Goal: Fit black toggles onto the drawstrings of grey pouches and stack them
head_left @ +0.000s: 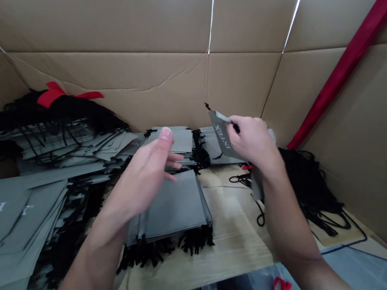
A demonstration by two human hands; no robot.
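My right hand is closed on a small grey drawstring pouch with white lettering, held tilted above the table; my fingers hide part of it. A short black cord end sticks up from its top corner. My left hand hangs with its fingers apart and nothing in it. Below that hand lies a stack of grey pouches, black cord ends spilling from its near edge. Behind it sits another grey stack, beside further pouches with a bunch of black cords between them.
At the left are large heaps of grey pouches and a black cord bundle with a red strip. Black cords lie at the right. Cardboard walls enclose the wooden table; a red band slants across one.
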